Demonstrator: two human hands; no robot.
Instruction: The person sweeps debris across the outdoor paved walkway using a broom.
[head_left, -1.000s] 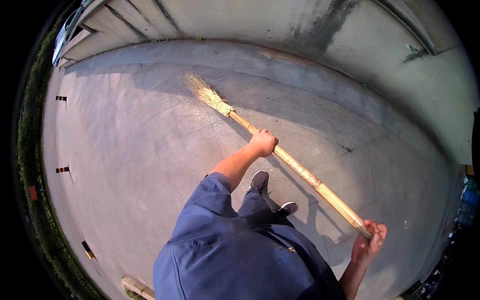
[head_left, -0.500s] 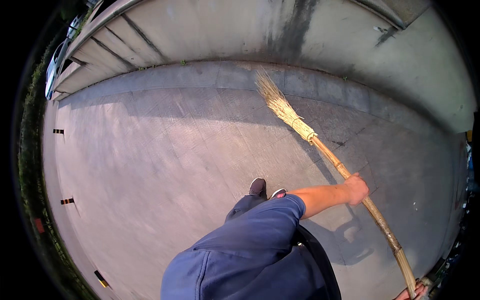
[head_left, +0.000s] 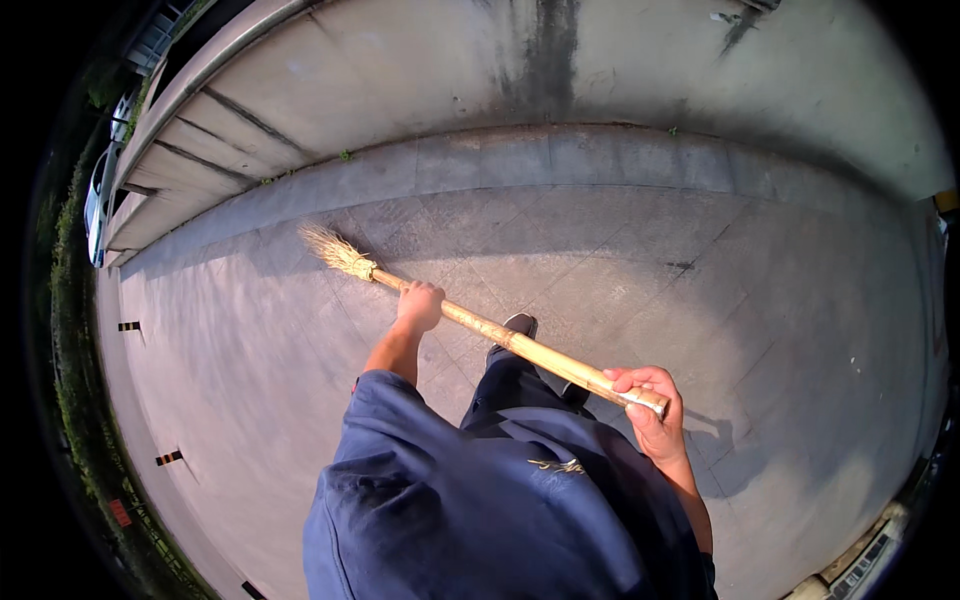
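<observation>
A straw broom [head_left: 510, 337] with a thick bamboo handle slants across in front of me. Its bristles [head_left: 340, 254] point to the far left, over the paving. My left hand [head_left: 421, 305] wraps the handle a little below the binding of the head. Near the handle's pale cut end, my right hand [head_left: 652, 405] is closed around it, thumb and fingers on either side. Whether the bristle tips touch the ground I cannot tell.
Grey paved ground [head_left: 240, 400] spreads around my feet, partly in shade. A stained concrete wall [head_left: 400, 80] with a kerb runs along the far side. Striped short posts [head_left: 169, 458] line the left, beside parked cars and greenery. Long pale objects [head_left: 860, 555] lie at the lower right.
The broom head has swung from the far middle to the left. My left hand moved left with it, and my right hand came in from the lower right corner with the handle end.
</observation>
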